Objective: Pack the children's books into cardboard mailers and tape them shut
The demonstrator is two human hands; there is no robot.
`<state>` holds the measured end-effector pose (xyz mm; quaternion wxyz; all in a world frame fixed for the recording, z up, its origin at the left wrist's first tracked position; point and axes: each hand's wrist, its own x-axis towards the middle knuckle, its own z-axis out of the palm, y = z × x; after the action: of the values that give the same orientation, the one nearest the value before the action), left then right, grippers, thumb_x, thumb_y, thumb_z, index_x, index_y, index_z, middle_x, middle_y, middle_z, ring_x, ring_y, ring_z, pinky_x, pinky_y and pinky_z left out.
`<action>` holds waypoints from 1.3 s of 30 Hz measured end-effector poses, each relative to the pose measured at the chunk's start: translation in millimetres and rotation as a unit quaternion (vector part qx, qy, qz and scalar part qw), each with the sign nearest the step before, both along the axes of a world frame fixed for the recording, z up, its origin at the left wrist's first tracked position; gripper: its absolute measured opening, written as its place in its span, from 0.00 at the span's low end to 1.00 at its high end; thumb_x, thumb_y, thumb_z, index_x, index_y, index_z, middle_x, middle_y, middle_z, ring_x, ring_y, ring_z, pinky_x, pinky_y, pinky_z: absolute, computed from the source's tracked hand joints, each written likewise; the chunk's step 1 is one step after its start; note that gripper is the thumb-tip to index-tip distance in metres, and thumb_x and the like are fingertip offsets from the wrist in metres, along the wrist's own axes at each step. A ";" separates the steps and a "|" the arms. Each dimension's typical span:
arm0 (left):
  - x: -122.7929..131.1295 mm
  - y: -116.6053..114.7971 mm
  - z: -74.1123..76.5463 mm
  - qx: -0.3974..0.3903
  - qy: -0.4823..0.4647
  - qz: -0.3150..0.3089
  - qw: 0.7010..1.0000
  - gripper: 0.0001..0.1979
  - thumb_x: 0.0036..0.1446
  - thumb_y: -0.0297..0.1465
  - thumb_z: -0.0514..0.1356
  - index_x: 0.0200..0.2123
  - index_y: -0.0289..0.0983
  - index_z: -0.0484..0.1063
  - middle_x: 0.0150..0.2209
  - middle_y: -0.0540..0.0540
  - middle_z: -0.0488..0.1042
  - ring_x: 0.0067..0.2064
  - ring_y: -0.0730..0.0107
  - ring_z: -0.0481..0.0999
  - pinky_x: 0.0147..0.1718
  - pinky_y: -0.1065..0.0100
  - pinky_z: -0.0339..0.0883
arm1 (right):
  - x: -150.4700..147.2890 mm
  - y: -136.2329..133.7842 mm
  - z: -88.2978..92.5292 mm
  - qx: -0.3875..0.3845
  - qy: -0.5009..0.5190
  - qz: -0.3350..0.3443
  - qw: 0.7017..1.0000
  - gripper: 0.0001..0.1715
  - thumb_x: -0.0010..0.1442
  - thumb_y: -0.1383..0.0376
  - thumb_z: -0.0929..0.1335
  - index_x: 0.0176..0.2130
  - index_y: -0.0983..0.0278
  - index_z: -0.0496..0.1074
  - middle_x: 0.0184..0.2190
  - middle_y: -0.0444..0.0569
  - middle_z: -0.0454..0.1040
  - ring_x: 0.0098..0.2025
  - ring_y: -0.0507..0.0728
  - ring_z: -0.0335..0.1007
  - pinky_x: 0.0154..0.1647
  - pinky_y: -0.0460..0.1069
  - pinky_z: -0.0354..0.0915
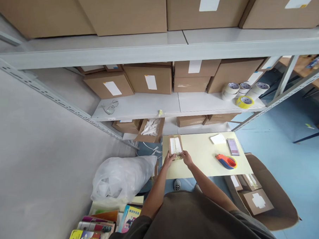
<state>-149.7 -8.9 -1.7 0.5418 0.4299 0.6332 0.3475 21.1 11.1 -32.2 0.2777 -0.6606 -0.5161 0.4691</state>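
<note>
Between my two hands is a small cardboard box [171,140] with a white label and a strip of tape running along its top. It is at the left end of the pale yellow table [194,170]. My left hand [168,159] grips its near left corner, and the fingers of my right hand [186,158] close on the near right corner. Farther right on the tabletop lies a red and blue tape dispenser [226,161]. Behind it are a white pad or stack of labels [218,139] and a blurred purple rectangular item [232,146].
A metal shelf [149,106] with cardboard boxes [153,80] and tape rolls [231,90] rises behind the table. A stuffed plastic bag [120,177] and books [130,218] are at left. At right, a large open carton [280,195] holds several small boxes.
</note>
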 end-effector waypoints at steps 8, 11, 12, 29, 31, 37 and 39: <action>25.9 24.5 5.6 0.036 -0.080 -0.021 0.996 0.40 0.61 0.50 0.67 0.71 0.41 0.66 0.64 0.38 0.76 0.65 0.52 0.76 0.65 0.55 0.69 | 36.4 7.6 26.4 0.017 0.162 -0.154 0.975 0.15 0.62 0.53 0.72 0.45 0.58 0.74 0.46 0.50 0.84 0.46 0.61 0.83 0.51 0.59 0.77; 56.3 43.0 16.5 0.034 -0.111 -0.058 0.992 0.43 0.57 0.52 0.70 0.71 0.41 0.66 0.65 0.38 0.75 0.66 0.51 0.75 0.66 0.55 0.67 | 73.2 6.4 41.0 0.052 0.185 -0.184 0.964 0.14 0.60 0.54 0.74 0.43 0.57 0.74 0.46 0.48 0.83 0.44 0.61 0.83 0.50 0.58 0.77; 70.1 49.0 21.3 0.035 -0.116 -0.075 0.990 0.43 0.57 0.51 0.71 0.71 0.41 0.66 0.65 0.38 0.75 0.66 0.51 0.74 0.66 0.56 0.67 | 88.5 4.0 45.6 0.062 0.192 -0.194 0.960 0.14 0.60 0.54 0.74 0.43 0.57 0.74 0.46 0.48 0.83 0.44 0.61 0.83 0.49 0.57 0.77; 478.5 47.3 52.7 0.030 -0.125 -0.431 0.893 0.40 0.59 0.46 0.69 0.71 0.41 0.67 0.66 0.39 0.75 0.68 0.52 0.73 0.69 0.52 0.63 | 431.9 -121.3 59.9 0.144 0.167 -0.492 0.842 0.28 0.62 0.57 0.69 0.61 0.58 0.70 0.60 0.57 0.76 0.56 0.62 0.79 0.56 0.59 0.76; 523.1 37.2 49.0 0.029 -0.123 -0.463 0.877 0.37 0.60 0.46 0.68 0.69 0.41 0.69 0.66 0.39 0.75 0.67 0.53 0.73 0.69 0.52 0.63 | 467.8 -135.8 57.9 0.124 0.158 -0.517 0.832 0.31 0.62 0.58 0.68 0.63 0.59 0.70 0.60 0.58 0.77 0.56 0.63 0.79 0.57 0.59 0.76; 633.8 29.5 43.7 0.020 -0.118 -0.498 0.859 0.37 0.62 0.48 0.67 0.70 0.41 0.67 0.68 0.37 0.72 0.69 0.53 0.71 0.70 0.50 0.60 | 564.5 -151.4 59.3 0.107 0.135 -0.541 0.823 0.35 0.65 0.56 0.68 0.69 0.58 0.69 0.61 0.58 0.78 0.61 0.65 0.76 0.61 0.61 0.73; 665.5 42.8 48.7 0.021 -0.088 -0.470 0.878 0.40 0.62 0.48 0.67 0.72 0.41 0.64 0.72 0.37 0.65 0.74 0.52 0.63 0.73 0.51 0.55 | 598.6 -146.3 64.4 0.084 0.123 -0.536 0.831 0.37 0.66 0.52 0.68 0.70 0.58 0.68 0.66 0.57 0.74 0.67 0.65 0.71 0.66 0.61 0.69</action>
<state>515.8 33.9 47.1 0.6861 0.6556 0.2987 0.1013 619.7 -135.2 32.2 0.6009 -0.7450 -0.0799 0.2785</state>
